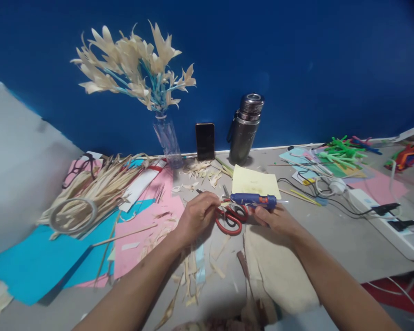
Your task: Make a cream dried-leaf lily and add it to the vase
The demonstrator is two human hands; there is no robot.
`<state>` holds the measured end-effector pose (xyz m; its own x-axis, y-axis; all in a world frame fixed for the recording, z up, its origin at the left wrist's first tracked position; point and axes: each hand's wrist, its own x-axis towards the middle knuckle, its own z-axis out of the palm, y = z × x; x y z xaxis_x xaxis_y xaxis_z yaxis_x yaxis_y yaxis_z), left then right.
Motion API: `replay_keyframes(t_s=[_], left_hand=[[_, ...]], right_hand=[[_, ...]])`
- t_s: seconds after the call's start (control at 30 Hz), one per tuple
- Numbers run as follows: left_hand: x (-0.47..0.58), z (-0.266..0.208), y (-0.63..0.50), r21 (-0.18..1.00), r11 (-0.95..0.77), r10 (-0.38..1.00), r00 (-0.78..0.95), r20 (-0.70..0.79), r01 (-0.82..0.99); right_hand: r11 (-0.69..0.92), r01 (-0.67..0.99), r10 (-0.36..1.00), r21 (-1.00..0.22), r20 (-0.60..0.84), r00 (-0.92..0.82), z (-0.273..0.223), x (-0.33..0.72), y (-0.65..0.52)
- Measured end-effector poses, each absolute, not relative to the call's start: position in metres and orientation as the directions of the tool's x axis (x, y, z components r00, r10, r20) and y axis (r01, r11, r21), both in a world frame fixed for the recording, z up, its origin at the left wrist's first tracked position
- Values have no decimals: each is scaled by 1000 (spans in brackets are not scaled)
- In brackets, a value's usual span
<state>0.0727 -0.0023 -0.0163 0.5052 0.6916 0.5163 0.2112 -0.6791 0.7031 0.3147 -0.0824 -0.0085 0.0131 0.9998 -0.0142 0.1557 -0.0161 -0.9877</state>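
Note:
My right hand (274,218) is closed around a blue hot glue gun (250,199) with orange parts, its nozzle pointing left. Close to that nozzle, my left hand (200,209) is pinched shut; a small pale bit shows at its fingertips, too small to name. Red-handled scissors (230,229) lie on the table between my hands, their blades partly hidden. Just behind the glue gun is a pale yellow sheet of paper (257,180). Strips of dried husk (189,264) are scattered below my left hand.
Husk flowers (134,64) stand in a clear plastic bottle (169,142) by the blue wall, near a phone (205,141) and a thermos (244,131). A husk bundle (103,184) and a tape roll (73,201) lie left. Cables and a power strip (382,220) are right.

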Motion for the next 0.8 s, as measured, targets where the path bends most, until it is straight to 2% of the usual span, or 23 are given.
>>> replay_keyframes(t_s=[0.3, 0.6, 0.7, 0.8], left_hand=[[75, -15, -2, 730, -651, 720, 470, 510, 207], [76, -12, -4, 760, -622, 743, 451, 495, 190], [79, -9, -8, 821, -547, 796, 407, 449, 164], [82, -6, -11, 930, -360, 889, 330, 318, 75]], right_hand=[[-35, 225, 999, -974, -26, 44, -12, 318, -81], [-46, 195, 991, -980, -19, 134, -9, 309, -83], [66, 370, 978, -927, 134, 162, -10, 314, -78], [105, 708, 949, -698, 284, 139, -9, 328, -69]])
